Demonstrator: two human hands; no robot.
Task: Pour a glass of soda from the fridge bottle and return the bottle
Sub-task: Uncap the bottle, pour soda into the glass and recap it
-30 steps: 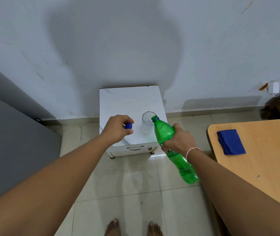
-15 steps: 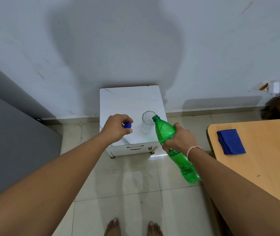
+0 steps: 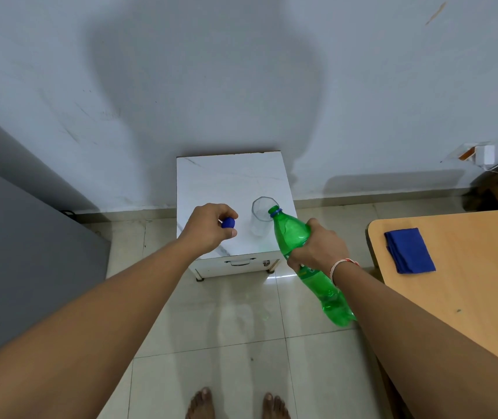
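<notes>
My right hand (image 3: 317, 247) grips a green plastic soda bottle (image 3: 294, 234) around its middle, tilted so its open mouth sits at the rim of a clear glass (image 3: 261, 214). The glass stands upright on a small white marble-topped cabinet (image 3: 229, 179) against the wall. My left hand (image 3: 208, 228) hovers over the cabinet top to the left of the glass and pinches the bottle's blue cap (image 3: 228, 222). Whether liquid is flowing I cannot tell.
A wooden table (image 3: 468, 267) stands at the right with a folded blue cloth (image 3: 409, 250) on it. A grey appliance side (image 3: 14, 252) fills the left. Pale floor tiles (image 3: 220, 322) lie between, with my bare feet at the bottom.
The bottle has tilted a little further, its mouth moving up and left onto the glass rim. My left hand with the cap has stayed in place.
</notes>
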